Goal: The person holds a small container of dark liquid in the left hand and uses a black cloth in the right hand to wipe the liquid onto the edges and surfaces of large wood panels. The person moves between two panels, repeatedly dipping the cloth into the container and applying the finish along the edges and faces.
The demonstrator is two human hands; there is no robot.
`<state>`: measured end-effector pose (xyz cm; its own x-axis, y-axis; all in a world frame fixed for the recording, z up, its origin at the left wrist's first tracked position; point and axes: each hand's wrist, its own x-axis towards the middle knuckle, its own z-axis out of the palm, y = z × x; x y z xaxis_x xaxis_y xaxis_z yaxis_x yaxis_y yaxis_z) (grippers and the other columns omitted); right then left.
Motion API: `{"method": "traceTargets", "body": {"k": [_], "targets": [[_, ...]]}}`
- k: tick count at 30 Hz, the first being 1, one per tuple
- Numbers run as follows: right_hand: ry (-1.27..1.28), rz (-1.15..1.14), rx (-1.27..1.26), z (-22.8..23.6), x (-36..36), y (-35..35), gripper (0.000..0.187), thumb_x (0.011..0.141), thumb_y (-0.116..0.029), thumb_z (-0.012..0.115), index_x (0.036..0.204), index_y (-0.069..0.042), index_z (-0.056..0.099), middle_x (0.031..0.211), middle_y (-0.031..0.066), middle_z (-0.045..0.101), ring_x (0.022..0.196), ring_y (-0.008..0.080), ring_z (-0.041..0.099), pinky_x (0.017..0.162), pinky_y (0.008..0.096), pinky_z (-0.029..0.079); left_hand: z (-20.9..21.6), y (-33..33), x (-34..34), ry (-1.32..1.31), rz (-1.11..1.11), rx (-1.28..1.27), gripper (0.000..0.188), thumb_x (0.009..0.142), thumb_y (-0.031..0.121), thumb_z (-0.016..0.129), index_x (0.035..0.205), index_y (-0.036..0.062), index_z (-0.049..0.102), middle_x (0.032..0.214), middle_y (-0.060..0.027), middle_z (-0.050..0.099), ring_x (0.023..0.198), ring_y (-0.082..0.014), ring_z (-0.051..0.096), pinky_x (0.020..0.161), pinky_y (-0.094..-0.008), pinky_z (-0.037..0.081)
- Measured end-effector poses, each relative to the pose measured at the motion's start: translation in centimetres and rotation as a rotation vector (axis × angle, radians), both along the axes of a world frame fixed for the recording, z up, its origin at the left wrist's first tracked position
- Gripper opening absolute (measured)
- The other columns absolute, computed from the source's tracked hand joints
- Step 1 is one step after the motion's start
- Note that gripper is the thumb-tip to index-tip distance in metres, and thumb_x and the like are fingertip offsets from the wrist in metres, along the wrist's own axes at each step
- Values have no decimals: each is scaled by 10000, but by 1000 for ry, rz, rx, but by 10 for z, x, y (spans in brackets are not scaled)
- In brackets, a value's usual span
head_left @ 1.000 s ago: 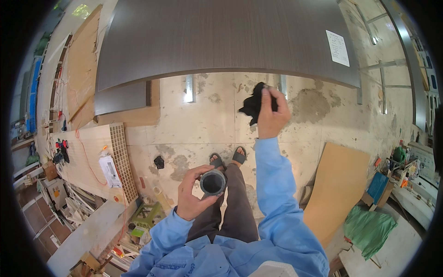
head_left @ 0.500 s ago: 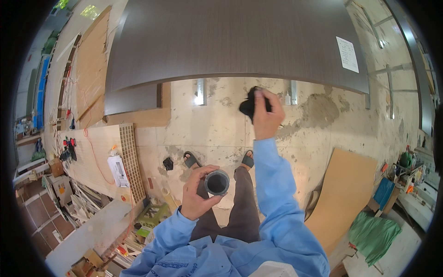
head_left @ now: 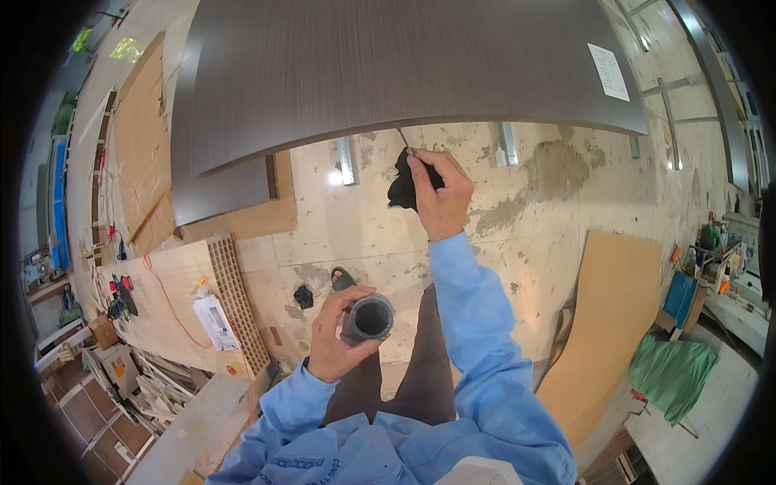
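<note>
My left hand (head_left: 343, 339) is closed round a dark grey cup (head_left: 373, 316), its open mouth facing up and its inside dark. Farther forward, my right hand (head_left: 443, 190) pinches a thin, brush-like tool (head_left: 406, 142) between thumb and fingers. A black cloth (head_left: 402, 187) is bunched in the same hand and hangs below the fingers. The tool's tip meets the near edge of a large dark wood-grain panel (head_left: 388, 65); whether it touches is too small to tell.
A second dark panel (head_left: 226, 194) lies lower at the left. Metal legs (head_left: 346, 160) show under the big panel. At left stands a pale slatted board (head_left: 174, 307) with papers (head_left: 217, 323) on it. A brown sheet (head_left: 606, 323) leans at right, near a green cloth (head_left: 671, 376).
My right hand has moved left and slightly down, and the thin tool now shows at the panel's edge. The left hand with the cup stays nearly in place. The view has tilted a little.
</note>
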<state>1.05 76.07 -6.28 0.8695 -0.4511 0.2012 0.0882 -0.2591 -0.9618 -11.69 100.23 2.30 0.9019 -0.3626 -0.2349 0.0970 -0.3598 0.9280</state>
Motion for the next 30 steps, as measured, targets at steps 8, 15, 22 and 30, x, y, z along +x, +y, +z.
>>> {"method": "traceTargets", "body": {"k": [8,15,22,30], "targets": [[-246,-643,41,-1,23,-49,85,964,-61,771,1040,-32,747,1003,75,766,928,201,714,885,331,564,3,8,0,3,8,-7,687,694,76,896,1335,28,654,1338,-129,671,1182,-245,672,1023,-363,517],[-267,-154,39,-2,38,43,86,939,-53,809,1005,-45,754,977,78,771,904,167,705,816,332,580,9,13,-5,49,16,-12,677,723,63,899,1329,28,600,1357,-149,660,1279,-261,644,1128,-403,493],[-137,-347,25,5,-8,12,89,948,-7,764,1037,-1,758,985,111,777,902,222,733,824,337,578,9,23,-5,-8,13,-12,699,703,39,870,1348,13,604,1370,-166,660,1291,-281,648,1102,-402,513],[-49,-406,-11,6,-2,-3,111,966,-70,766,1041,11,767,995,124,785,912,201,730,849,332,565,7,24,-9,-8,41,-36,669,700,50,862,1326,16,628,1350,-154,669,1263,-278,654,1077,-394,518]]}}
